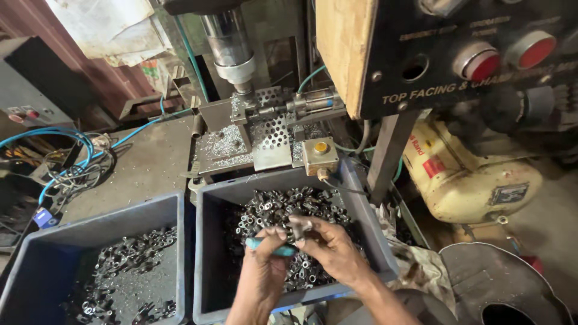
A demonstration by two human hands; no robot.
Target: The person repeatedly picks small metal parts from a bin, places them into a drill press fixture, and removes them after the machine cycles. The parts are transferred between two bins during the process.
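Right now, held piece: a small dark metal fitting (pixel 301 227), pinched at the fingertips of the right hand (pixel 334 250) above the middle bin.
Handling: likely stiff, fairly light for one hand, and possibly oily and slippery; the short body looks the safest place to grip.
Right fingers: curled narrow around the fitting.
Left hand (pixel 265 265): fingers closed on a teal-handled tool (pixel 269 246), its tip just beside the fitting.
Middle bin (pixel 208 253): grey-blue plastic, heaped with many similar small dark metal parts (pixel 283 207), directly below both hands.
Left bin (pixel 36 265): same kind, a thinner layer of dark pieces (pixel 126 253) with bare floor showing.
Behind the bins: a drill-type machine (pixel 232 48) with a perforated table (pixel 271 135) strewn with bright metal shavings.
Further right: a black control panel (pixel 457 54) with red buttons, and a cream motor housing (pixel 475 180).
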